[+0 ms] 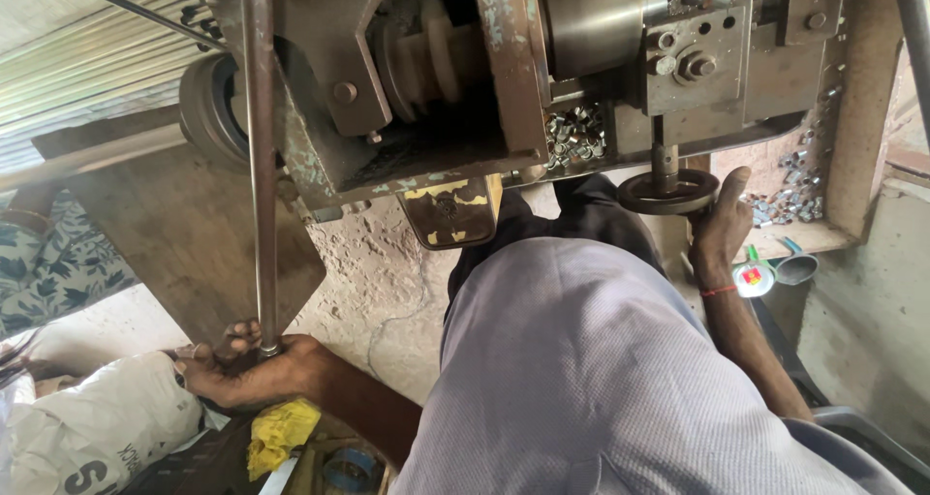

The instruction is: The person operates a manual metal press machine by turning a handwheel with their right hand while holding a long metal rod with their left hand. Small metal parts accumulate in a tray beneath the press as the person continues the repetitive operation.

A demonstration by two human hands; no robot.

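Note:
My left hand is low at the left, its fingers closed around the bottom end of a long thin steel rod that runs up into a worn metal machine. My right hand grips the rim of a small dark handwheel under the machine's right side, thumb raised beside it. A red thread circles that wrist. My grey shirt fills the lower middle of the view.
Several small shiny metal nuts lie in the machine and on a ledge at right. A white sack, a yellow rag and a roll of tape lie below. Another person's patterned sleeve shows at left.

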